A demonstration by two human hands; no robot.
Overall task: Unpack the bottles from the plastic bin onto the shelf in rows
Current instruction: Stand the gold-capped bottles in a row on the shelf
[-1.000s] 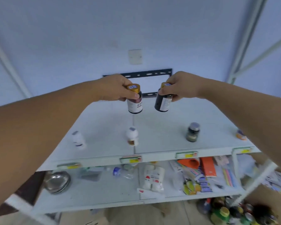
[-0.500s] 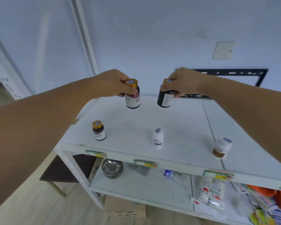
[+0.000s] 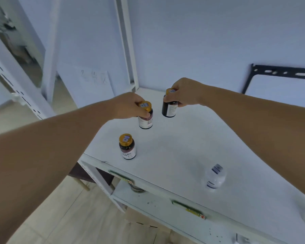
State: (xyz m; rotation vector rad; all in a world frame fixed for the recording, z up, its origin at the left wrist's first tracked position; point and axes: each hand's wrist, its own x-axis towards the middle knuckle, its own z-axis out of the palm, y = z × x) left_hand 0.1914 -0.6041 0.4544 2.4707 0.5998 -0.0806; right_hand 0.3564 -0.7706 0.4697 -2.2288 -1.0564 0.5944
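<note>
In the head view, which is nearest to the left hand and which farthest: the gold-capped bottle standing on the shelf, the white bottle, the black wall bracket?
1. Gold-capped bottle, standing just below the left hand.
2. White bottle, front right of the shelf.
3. Black wall bracket, far right on the wall.

Both forearms are bare, with no sleeves, rings or watches showing.

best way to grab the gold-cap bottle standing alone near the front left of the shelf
Take the standing bottle by its gold cap, coming straight down from above. It stands upright with the cap fully exposed and open shelf all round, and both hands hold their bottles the same way.
</note>
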